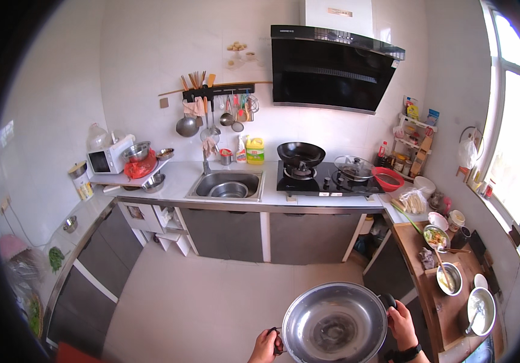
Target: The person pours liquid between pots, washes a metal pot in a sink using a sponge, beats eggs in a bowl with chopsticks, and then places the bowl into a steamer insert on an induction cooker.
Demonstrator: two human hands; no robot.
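Note:
A wide, shallow stainless steel pan with two black side handles is held level above the floor at the bottom of the head view. My left hand grips the handle at its left side. Around the handle at the upper right closes my right hand, with a dark band on the wrist. The inside of the pan shows a dull ring at its bottom and no food. To the right of my right hand stands a wooden counter with bowls on it.
Ahead, a black wok and a glass-lidded pan stand on the gas hob. A metal basin lies in the sink. At right are a bowl of vegetables, a bowl with chopsticks and a pot of white contents.

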